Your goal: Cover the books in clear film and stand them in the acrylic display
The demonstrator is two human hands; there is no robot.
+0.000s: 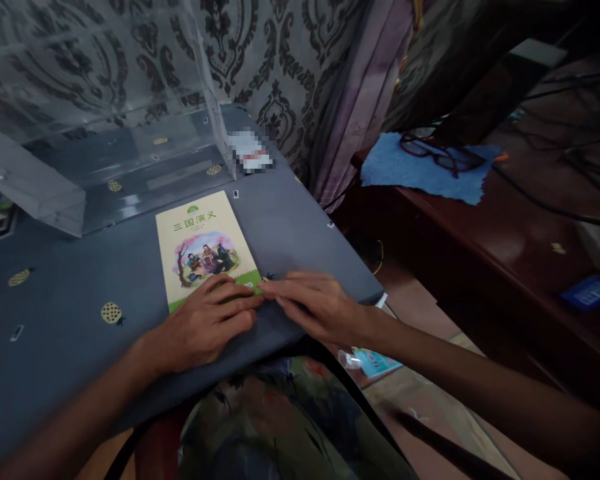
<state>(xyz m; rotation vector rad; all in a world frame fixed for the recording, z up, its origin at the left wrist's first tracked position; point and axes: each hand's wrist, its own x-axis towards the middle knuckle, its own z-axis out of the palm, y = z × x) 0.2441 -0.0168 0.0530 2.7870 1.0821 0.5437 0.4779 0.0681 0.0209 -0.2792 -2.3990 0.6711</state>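
A thin cream paperback book [207, 220] lies face up on the table, with green Chinese characters, a round picture of figures under a pink tree and a green band at its lower edge. My left hand [207, 323] rests flat over the book's bottom part, its fingers pointing right and hiding much of the green band. At the lower right corner, the fingertips of my right hand [317, 300] come together on the book's edge, close to the left fingertips. That hand is slightly blurred.
Behind the book stands a clear acrylic box [220, 133] on the grey tablecloth [300, 227]. A pixelated packet lies right of it. On the dark red desk [405, 220] at right are a blue cloth [395, 163], glasses [440, 157] and black cables.
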